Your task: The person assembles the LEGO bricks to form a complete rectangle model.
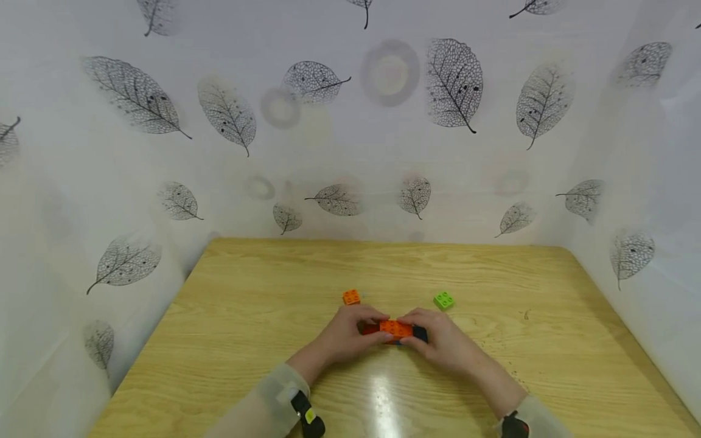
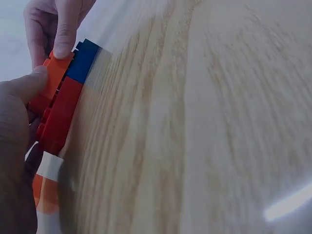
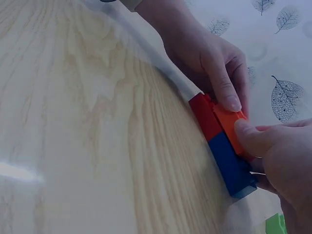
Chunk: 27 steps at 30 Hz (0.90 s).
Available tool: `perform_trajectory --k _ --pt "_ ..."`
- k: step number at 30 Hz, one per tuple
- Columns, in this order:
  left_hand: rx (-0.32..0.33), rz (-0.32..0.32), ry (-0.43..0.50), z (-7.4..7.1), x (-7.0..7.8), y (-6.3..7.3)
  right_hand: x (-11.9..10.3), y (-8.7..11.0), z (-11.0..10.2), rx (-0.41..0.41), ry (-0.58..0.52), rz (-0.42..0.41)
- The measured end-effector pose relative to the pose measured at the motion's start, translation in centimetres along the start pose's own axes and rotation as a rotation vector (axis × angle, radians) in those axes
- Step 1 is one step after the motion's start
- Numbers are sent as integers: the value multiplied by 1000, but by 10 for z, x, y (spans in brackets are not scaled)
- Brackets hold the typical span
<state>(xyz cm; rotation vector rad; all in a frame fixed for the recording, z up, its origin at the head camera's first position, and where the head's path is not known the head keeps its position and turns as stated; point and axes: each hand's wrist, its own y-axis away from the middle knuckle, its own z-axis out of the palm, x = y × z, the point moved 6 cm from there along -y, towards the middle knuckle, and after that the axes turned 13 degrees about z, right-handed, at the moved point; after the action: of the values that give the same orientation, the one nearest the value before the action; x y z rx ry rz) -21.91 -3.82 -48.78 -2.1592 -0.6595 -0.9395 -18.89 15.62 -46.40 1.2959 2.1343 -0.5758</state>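
Where the 2 pale sleeves end, nearest the viewer, sit 2 black wrist devices, L device point(image 1: 309, 417) & R device point(image 1: 515, 426); beyond them both hands meet over 1 pale, wood-grain worktop point(image 1: 252, 304).

L hand point(image 1: 345, 334): grip narrow, thumb & fingers pinching the L end of a long, bright-orange, studded plastic brick point(image 1: 396, 329). R hand point(image 1: 446, 340): likewise narrow, pinching its R end. So said brick lies directly btwn the 2 grips, neither hand clearly nearer, long axis running L–R, in line w/ the row under it.

That row = 1 red plastic brick point(image 3: 204, 117) on the L + 1 dark-blue plastic brick point(image 3: 229, 165) on the R, end to end, touching. Long orange one is on top, straddling the seam; I'd judge that overlap is the relation any press turns on, b/c force has to reach both lower bricks. Can't tell if it's fully seated, or if the row rests flat.

Farther off, loose: 1 small, square, orange plastic brick point(image 1: 352, 297) just past L hand; 1 small, square, lime-green plastic brick point(image 1: 444, 300) just past R hand. Both studs-up. Bricks visible: 5 (2 orange, 1 ea. red, blue, green).

Farthest: white backdrop sheet point(image 1: 328, 140) w/ black skeleton-leaf prints.
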Motion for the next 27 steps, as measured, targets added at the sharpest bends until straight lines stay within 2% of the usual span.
perform_trajectory --k 2,6,9,15,20,27 --pt "-1 18 6 1 3 -3 1 -1 -1 -19 0 31" --pt "-4 0 21 0 4 -8 5 -4 -3 -39 -36 80" --pt "-12 -10 31 2 3 -8 6 -4 -2 -33 -78 81" --pt "-18 14 24 7 3 -4 7 -2 3 -20 -125 74" --pt "-16 -8 32 9 3 -5 8 -1 3 -18 -110 105" --pt "-15 -22 15 5 3 -8 5 -4 -4 -32 -24 54"
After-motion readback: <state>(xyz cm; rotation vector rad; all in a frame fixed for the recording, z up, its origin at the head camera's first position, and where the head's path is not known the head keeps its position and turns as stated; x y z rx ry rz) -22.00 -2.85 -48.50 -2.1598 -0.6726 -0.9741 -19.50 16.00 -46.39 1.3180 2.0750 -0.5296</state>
